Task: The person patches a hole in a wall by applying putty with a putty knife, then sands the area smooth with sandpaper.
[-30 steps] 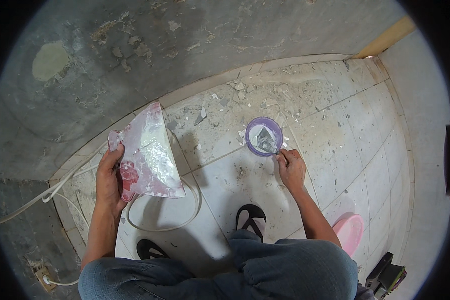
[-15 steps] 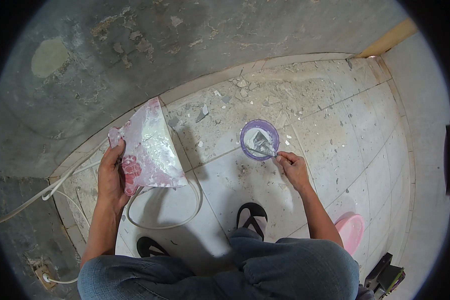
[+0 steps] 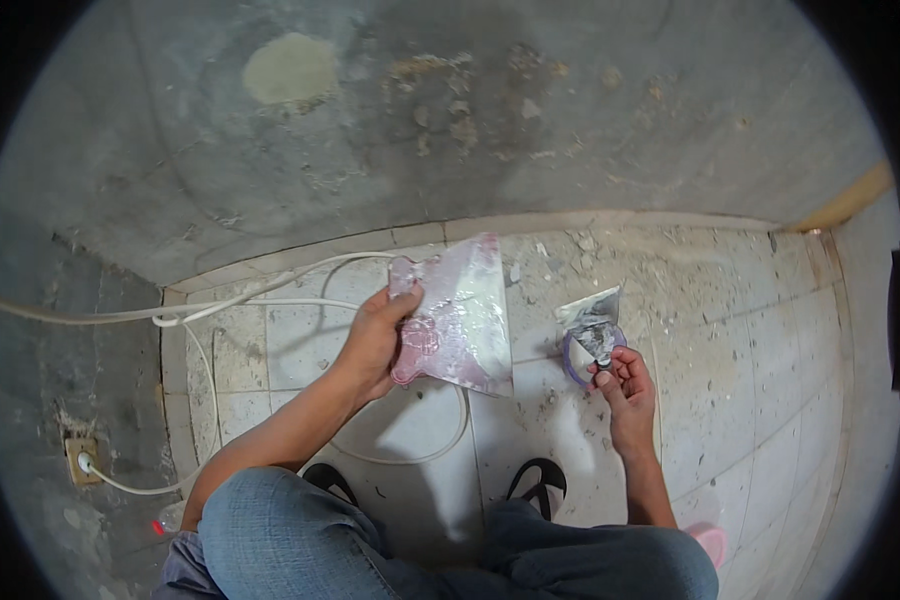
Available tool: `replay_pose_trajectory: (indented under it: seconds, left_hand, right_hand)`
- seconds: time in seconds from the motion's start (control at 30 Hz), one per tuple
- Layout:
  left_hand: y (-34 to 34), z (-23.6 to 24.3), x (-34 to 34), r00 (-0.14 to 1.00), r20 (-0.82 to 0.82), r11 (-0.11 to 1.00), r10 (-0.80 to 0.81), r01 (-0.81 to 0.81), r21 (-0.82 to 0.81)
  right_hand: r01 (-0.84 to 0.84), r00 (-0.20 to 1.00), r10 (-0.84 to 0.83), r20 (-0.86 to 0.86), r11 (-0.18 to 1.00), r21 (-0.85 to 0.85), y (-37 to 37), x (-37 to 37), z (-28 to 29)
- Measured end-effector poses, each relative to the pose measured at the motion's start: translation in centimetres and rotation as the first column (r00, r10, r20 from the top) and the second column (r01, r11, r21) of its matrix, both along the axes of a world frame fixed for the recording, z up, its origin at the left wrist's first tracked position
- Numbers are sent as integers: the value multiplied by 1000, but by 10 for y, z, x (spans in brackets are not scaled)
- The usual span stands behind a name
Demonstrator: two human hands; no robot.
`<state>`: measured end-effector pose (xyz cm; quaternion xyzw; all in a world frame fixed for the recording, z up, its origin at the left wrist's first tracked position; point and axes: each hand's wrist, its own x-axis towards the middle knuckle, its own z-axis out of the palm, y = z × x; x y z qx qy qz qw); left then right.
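Note:
My left hand [image 3: 372, 345] is closed round the pink edge of a wide putty spreader [image 3: 460, 315]. White, wet-looking putty is smeared over its blade, which points right. With the fingers of my right hand [image 3: 630, 400] I pinch the short handle of a putty knife [image 3: 594, 335]. Its metal blade is raised, broad edge away from me, and coated in grey-white residue. Directly below it on the floor stands a small purple tub [image 3: 570, 366], largely covered by the knife and my fingers; some white shows inside.
Ahead rises a grey wall [image 3: 610, 130] with peeling spots and a pale patch [image 3: 291, 69]. Paint flakes and dust lie on the tiled floor [image 3: 710, 400]. A white cable [image 3: 255, 296] loops at the left, near a wall socket [image 3: 83, 462]. A pink plastic item [image 3: 710, 541] is at lower right.
The putty knife has come up out of the purple tub in my right hand, now blade up. My view has swung left and up, showing more of the wall; the spreader stays in my left hand.

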<state>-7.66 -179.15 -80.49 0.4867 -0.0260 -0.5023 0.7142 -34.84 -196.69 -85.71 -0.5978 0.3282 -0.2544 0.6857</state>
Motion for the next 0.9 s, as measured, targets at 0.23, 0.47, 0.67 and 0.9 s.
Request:
replay_pose_trajectory:
  seconds: [0.23,0.47,0.67,0.9]
  left_hand:
    - [7,18,-2,996,-87,997,9,-15,-72]
    - [17,24,4,996,-89,995,-6,-3,-100]
    - [27,28,15,1000,24,987,-17,20,-161]
    - [34,44,27,995,93,989,42,-28,-146]
  right_hand:
    - [82,985,11,174,853,-515,23,59,23]
    - [33,992,96,77,397,-917,27,78,31]
    - [-1,999,40,7,196,-981,24,69,27]
    - [-33,999,15,-31,227,-973,15,61,37]
